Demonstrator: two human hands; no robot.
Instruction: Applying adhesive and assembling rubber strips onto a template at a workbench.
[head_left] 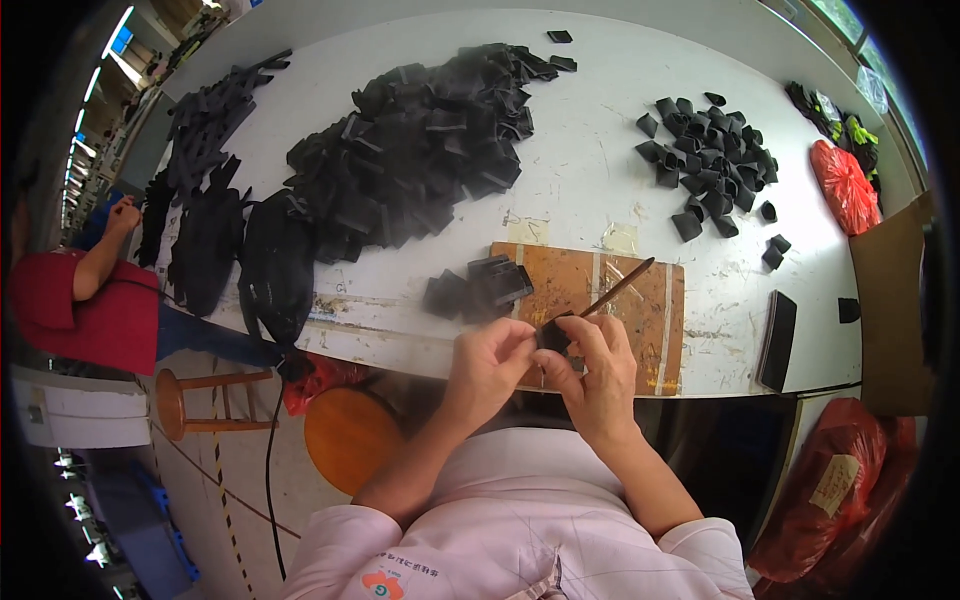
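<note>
One black piece (551,337) is pinched between fingers (588,338) of left hand (487,368) and right hand (604,382), the latter holding one stick (622,284).

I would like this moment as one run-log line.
left hand: pinches black piece | right hand: holds thin brown stick | near: brown board

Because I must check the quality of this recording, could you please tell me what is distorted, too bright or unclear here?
Head view: fisheye bends the edges of the white table, with black at the corners; lamps at upper left glare; the large black pile merges into darkness; the small black stack looks hazy; the dark piece between the fingers lacks clear detail.
</note>
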